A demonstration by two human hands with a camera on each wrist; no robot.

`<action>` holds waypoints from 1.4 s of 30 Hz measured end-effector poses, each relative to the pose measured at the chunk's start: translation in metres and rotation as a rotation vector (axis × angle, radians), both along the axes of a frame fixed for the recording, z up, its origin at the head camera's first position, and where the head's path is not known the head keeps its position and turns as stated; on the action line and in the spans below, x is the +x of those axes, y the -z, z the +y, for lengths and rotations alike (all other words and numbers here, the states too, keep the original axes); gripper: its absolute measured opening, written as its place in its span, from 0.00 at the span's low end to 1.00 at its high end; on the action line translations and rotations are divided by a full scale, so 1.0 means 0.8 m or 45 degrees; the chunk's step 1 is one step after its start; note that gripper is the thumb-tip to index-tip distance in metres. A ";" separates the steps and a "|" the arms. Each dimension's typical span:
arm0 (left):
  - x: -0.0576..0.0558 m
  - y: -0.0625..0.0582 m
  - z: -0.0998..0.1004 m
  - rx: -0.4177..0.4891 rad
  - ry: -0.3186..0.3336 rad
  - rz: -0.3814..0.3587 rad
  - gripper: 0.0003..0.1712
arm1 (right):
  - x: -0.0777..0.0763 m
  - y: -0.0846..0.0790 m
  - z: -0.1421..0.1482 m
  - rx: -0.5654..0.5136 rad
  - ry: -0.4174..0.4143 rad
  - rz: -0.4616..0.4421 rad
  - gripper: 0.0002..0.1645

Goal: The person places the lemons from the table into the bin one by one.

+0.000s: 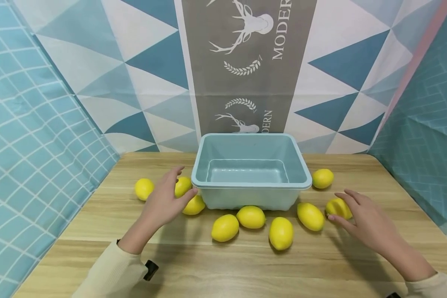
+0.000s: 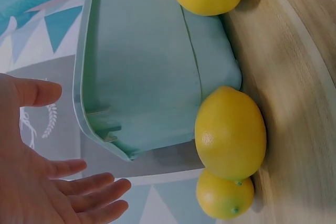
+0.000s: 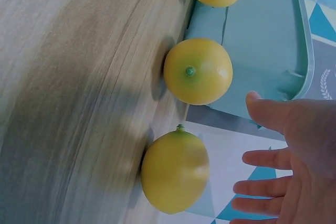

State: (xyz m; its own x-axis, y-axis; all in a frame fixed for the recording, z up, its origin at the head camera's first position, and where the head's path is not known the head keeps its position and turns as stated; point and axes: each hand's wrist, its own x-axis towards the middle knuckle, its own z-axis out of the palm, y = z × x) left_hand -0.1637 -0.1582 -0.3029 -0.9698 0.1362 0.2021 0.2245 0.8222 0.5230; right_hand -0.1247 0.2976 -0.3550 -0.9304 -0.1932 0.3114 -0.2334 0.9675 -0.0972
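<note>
A light blue plastic bin [image 1: 251, 142] stands at the back middle of the wooden table [image 1: 223, 265], with several yellow lemons around it. My left hand [image 1: 171, 194] is open, fingers spread over two lemons [image 1: 183, 185] [image 1: 194, 205] at the bin's left front corner. In the left wrist view the left hand [image 2: 68, 182] hovers apart from the nearest lemon [image 2: 230, 132]. My right hand [image 1: 352, 211] is open too, fingers spread beside a lemon [image 1: 337, 207] right of the bin. The right wrist view shows a gap between the right hand [image 3: 283, 177] and that lemon [image 3: 176, 171].
More lemons lie along the bin's front [image 1: 251, 217] [image 1: 225, 227] [image 1: 281, 233] [image 1: 310, 216], one at far left [image 1: 144, 188] and one at the bin's right side [image 1: 322, 178]. Patterned cloth walls [image 1: 41, 124] close in the table on three sides.
</note>
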 end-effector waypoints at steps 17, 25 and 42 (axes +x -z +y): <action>-0.033 -0.007 0.010 0.220 0.069 -0.269 0.36 | 0.001 -0.008 0.010 0.064 0.029 -0.245 0.39; -0.051 -0.006 0.012 0.334 0.072 -0.341 0.37 | 0.000 -0.014 0.013 0.088 -0.009 -0.293 0.37; -0.072 -0.009 0.016 0.443 0.039 -0.429 0.35 | -0.002 -0.023 0.009 0.087 -0.069 -0.319 0.36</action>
